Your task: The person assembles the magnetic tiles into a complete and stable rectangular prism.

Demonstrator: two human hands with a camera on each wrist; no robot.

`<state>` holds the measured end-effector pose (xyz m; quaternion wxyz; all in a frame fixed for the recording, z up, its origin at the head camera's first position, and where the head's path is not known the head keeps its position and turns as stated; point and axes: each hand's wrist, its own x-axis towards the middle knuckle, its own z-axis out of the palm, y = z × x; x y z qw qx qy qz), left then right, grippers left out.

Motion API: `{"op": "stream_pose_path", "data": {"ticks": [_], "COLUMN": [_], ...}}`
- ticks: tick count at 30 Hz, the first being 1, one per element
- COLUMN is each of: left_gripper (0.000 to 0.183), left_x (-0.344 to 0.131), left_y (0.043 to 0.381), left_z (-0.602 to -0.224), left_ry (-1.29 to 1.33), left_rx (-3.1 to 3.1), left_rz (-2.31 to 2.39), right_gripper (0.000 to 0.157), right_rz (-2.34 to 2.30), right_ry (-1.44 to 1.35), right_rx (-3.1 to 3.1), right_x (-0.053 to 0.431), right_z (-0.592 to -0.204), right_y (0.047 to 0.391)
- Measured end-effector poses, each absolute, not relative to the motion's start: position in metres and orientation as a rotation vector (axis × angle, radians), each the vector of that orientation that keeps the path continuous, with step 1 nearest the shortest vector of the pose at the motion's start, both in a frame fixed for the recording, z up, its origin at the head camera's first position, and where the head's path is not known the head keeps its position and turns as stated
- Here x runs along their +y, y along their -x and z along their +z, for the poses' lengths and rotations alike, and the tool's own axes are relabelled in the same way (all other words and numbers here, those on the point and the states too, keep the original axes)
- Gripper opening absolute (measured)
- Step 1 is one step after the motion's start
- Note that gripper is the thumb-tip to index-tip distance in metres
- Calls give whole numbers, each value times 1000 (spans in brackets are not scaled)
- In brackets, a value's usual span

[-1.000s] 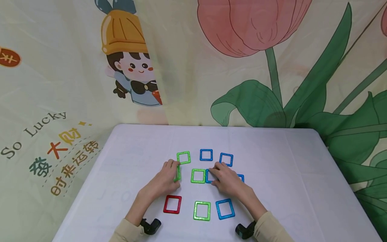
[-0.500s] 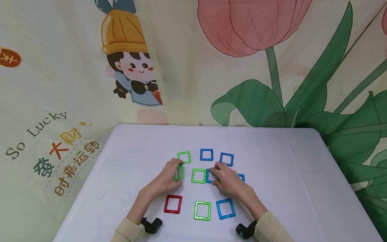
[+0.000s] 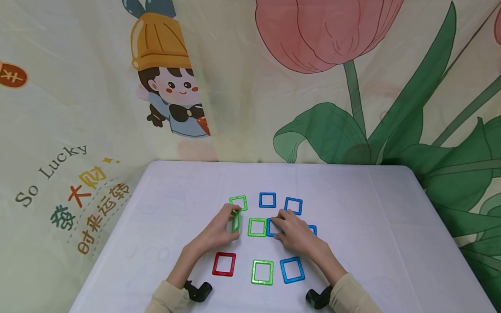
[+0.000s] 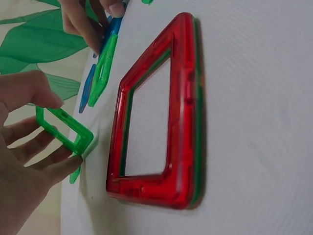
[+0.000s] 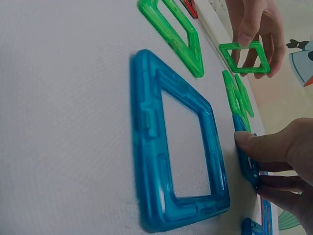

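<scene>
Your left sleeve (image 3: 166,298), right sleeve (image 3: 353,296): plain beige, ending well behind your bare fingers (image 4: 61,168). Left wrist camera (image 3: 201,291), right wrist camera (image 3: 318,298): black, stubby, rounded, by sleeve ends, also behind fingers.

White cloth-covered desk (image 3: 360,243) carrying square translucent plastic frames (image 3: 262,283)
Far green frame (image 3: 245,203), two far blue frames (image 3: 268,194); central green frame (image 3: 257,235) touching central blue frame (image 3: 268,228), half-hidden outer blue frame (image 3: 312,226); red frame (image 3: 223,274), near green frame (image 3: 262,261), near blue frame (image 3: 295,281).

Five blue square frames (image 5: 149,132), at least four green ones (image 3: 262,282) and one red one (image 4: 186,117)
</scene>
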<state>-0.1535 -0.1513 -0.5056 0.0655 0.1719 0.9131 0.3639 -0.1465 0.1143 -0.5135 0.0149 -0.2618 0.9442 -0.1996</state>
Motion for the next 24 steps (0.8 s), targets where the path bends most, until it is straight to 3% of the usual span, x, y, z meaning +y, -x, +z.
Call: {"op": "stream_pose_path", "data": {"ticks": [24], "left_gripper": [68], "left_x": [-143], "left_y": [157], "left_z": [-510], "left_ry": [-523], "left_rx": [2547], "left_rz": [1343], "right_gripper": [48], "right_rz": [-628], "right_ry": [808], "right_rx": [2933], "right_x": [115], "right_z": [-513], "right_y": [146]}}
